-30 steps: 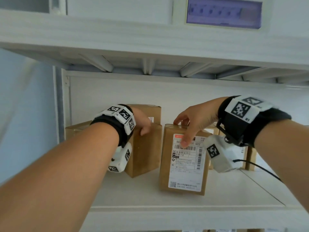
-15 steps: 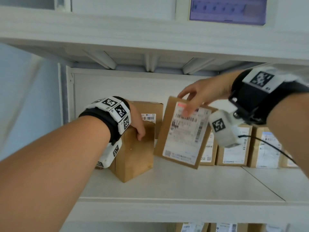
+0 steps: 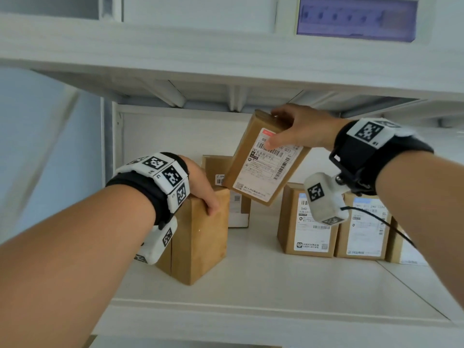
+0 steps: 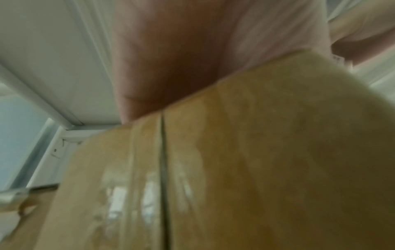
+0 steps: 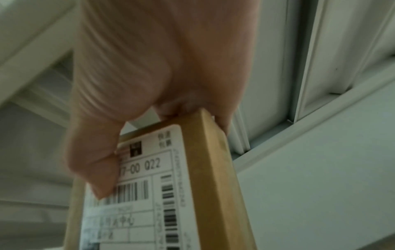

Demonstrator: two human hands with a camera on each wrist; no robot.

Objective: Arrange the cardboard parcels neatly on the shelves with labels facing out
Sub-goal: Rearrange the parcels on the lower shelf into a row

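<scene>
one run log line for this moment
right hand: holds labelled parcel tilted, off shelf | left hand: grips plain parcel top | label faces out

Head camera faces the shelf (image 3: 251,285); wrist cameras look up, close.

The lifted parcel (image 3: 266,156) is matt brown cardboard, and its white paper label (image 5: 136,194) looks smooth with a faint sheen. Left of it, the plain parcel (image 3: 200,234) is the same matt cardboard, its seam sealed with glossy clear tape (image 4: 147,194). Under it, the shelf (image 3: 263,292) is smooth, matt white. The wristbands (image 3: 371,151) are black cloth.
</scene>
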